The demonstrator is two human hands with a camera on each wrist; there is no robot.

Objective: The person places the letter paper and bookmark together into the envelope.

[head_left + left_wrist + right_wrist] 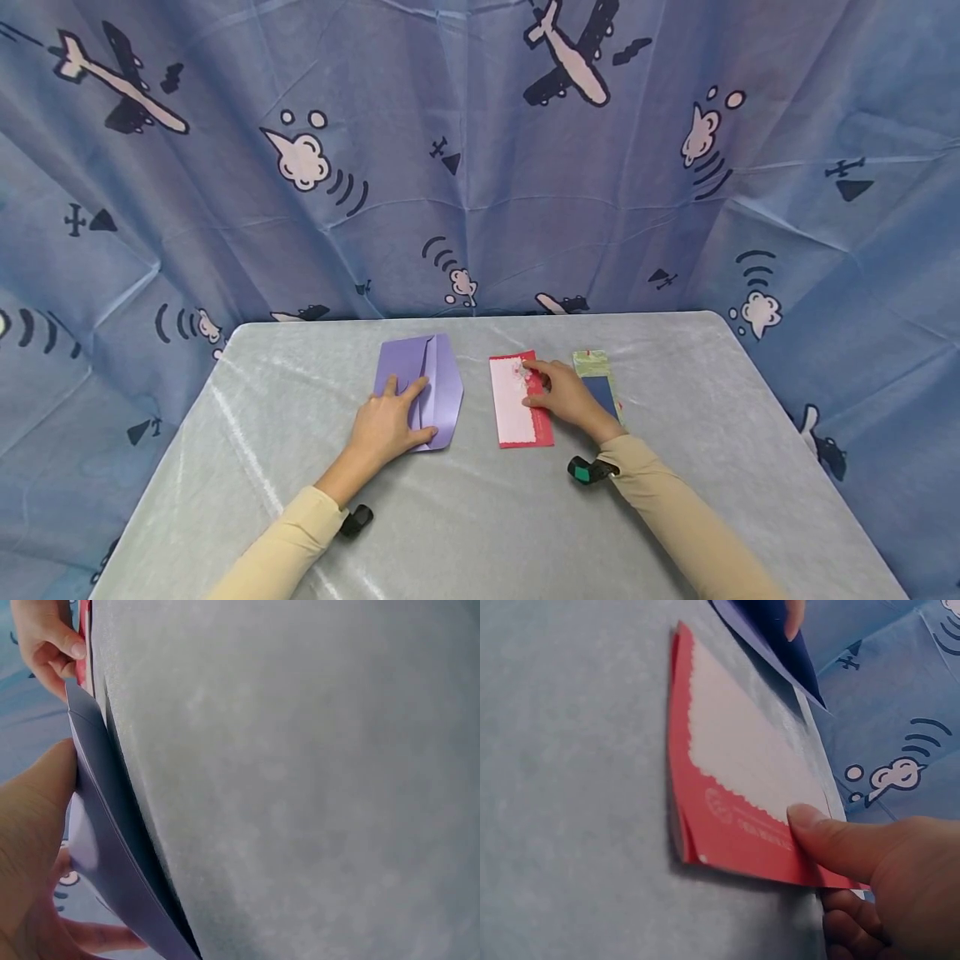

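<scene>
A purple envelope (447,385) with a folded flap lies on the left part of the table. My left hand (382,427) rests on it with fingers and thumb spread. In the left wrist view the envelope (124,840) stands slightly off the tabletop along one edge. To its right is a red card (515,417) with a pink scalloped panel and a small flower print. My right hand (572,402) pinches the card's right edge. In the right wrist view the thumb (810,817) lies on top of the card, and the other fingers are curled under its edge.
A green patterned card with a dark blue panel (598,388) lies just right of the red card, partly hidden by the right hand and wrist. All sit on a grey table (465,517). A blue curtain (465,167) with airplane prints hangs behind its far edge.
</scene>
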